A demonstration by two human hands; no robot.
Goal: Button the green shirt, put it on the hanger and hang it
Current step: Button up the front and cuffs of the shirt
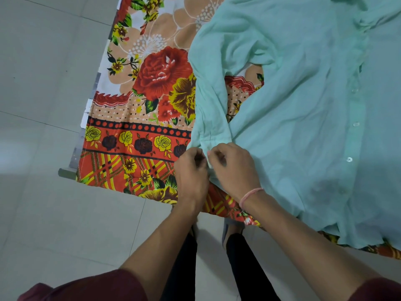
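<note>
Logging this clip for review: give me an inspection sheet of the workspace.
Surface: floral sheet, laid flat.
Job's things: shirt lies on the sheet, front up, buttons showing; hanger not in view.
Clutter: nothing seen.
Grippers: left hand and right hand both pinch the cuff.
Cables: nothing seen.
Surroundings: tiled floor; the person's feet beside the sheet's edge.
</note>
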